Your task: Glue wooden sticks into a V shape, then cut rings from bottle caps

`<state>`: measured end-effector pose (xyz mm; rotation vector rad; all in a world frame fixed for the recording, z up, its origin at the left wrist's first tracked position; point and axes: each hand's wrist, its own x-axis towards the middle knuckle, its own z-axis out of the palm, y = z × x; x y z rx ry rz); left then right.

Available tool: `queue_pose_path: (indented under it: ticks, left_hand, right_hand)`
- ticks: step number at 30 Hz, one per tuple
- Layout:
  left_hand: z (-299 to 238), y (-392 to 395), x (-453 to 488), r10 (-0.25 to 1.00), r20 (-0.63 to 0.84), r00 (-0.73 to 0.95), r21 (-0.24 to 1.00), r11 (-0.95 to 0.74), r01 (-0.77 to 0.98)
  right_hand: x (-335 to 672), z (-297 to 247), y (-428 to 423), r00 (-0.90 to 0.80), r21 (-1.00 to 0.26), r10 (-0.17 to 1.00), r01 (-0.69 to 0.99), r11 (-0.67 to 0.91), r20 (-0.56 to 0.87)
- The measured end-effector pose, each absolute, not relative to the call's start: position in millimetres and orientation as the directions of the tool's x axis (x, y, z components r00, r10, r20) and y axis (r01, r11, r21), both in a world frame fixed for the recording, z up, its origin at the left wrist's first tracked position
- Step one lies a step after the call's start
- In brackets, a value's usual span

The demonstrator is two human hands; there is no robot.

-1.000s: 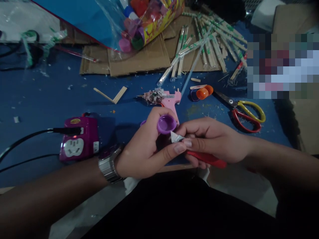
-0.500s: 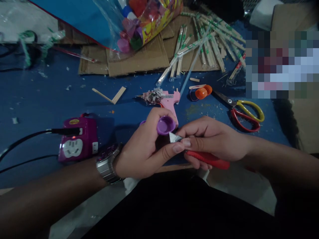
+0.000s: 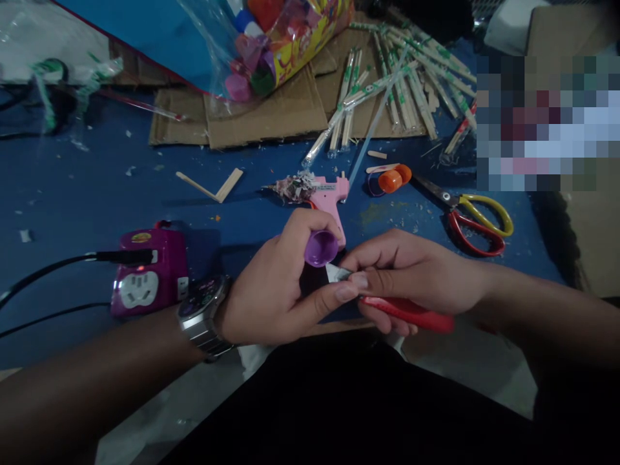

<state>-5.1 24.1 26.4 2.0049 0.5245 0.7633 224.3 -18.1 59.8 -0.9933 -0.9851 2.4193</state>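
Note:
My left hand (image 3: pixel 276 284) is closed around a purple plastic capsule half (image 3: pixel 321 248), its round hollow mouth facing up toward me. A bit of the same purple shows behind the knuckles. In my right hand (image 3: pixel 411 274) is a red-handled utility knife (image 3: pixel 407 313), gripped close to its blade. The pointed metal blade (image 3: pixel 338 274) sticks out leftward, just below the capsule's rim; I cannot tell whether they touch. My left thumb meets my right thumb at the blade's base. Just beyond the hands lies a pink glue gun (image 3: pixel 332 194), its nozzle pointing left.
Scissors (image 3: pixel 453 203) and an orange capsule (image 3: pixel 394 179) lie at the right. Wrapped chopsticks (image 3: pixel 402 97) and a bag of coloured capsules (image 3: pixel 290 45) rest on cardboard (image 3: pixel 261 123) at the back. A purple power socket (image 3: pixel 150 271) with cables stands left, near broken wooden sticks (image 3: pixel 228 186).
The purple capsule half has tipped slightly and moved a little lower, closer to the blade. The knife handle's end has swung slightly to the right. Both hands keep their grips.

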Motion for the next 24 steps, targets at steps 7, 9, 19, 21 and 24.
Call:
queue_pose_path:
  ticks: [7, 9, 19, 21, 24]
  left_hand:
    - [27.7, 25.7, -5.7, 0.614, 0.324, 0.719, 0.843, -0.532, 0.074]
    - [28.3, 24.0, -6.3, 0.607, 0.332, 0.722, 0.839, -0.54, 0.068]
    - [20.8, 21.8, -4.7, 0.597, 0.425, 0.681, 0.782, -0.621, 0.057]
    - [19.3, 20.2, -3.5, 0.62, 0.433, 0.654, 0.802, -0.597, 0.035]
    - [18.7, 17.7, -2.1, 0.644, 0.421, 0.638, 0.844, -0.536, -0.016]
  right_hand:
    - [225.1, 60.1, -17.7, -0.693, -0.68, 0.489, 0.002, -0.733, -0.529]
    - [224.9, 61.6, -18.7, -0.68, -0.7, 0.497, 0.033, -0.714, -0.539]
    - [226.7, 58.8, -21.3, -0.643, -0.977, 0.737, 0.165, -0.137, -0.211]
    - [226.3, 54.9, -20.9, -0.643, -0.99, 0.758, 0.135, -0.033, -0.113]
    - [225.3, 51.3, -20.5, -0.642, -0.993, 0.766, 0.112, 0.042, -0.04]
